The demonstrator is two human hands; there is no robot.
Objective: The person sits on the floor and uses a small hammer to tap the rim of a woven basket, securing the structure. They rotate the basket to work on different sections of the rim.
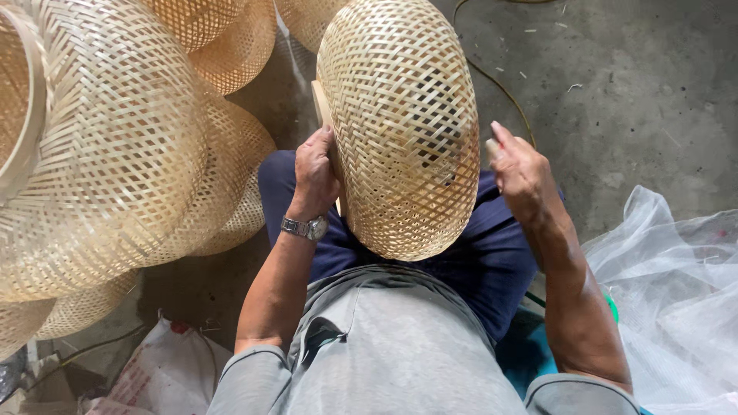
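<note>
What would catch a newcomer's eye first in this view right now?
The big woven bamboo basket in the centre, resting on the person's lap and gripped at its rim by the left hand and the right hand. Next, the pile of similar woven baskets filling the left side, then the crumpled clear plastic sheet on the concrete floor at right.

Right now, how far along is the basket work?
Done: a pile of woven baskets sits at the left. In hand: one basket on the lap, left hand at its rim, right hand on the opposite side. How much work remains can't be told.
</note>
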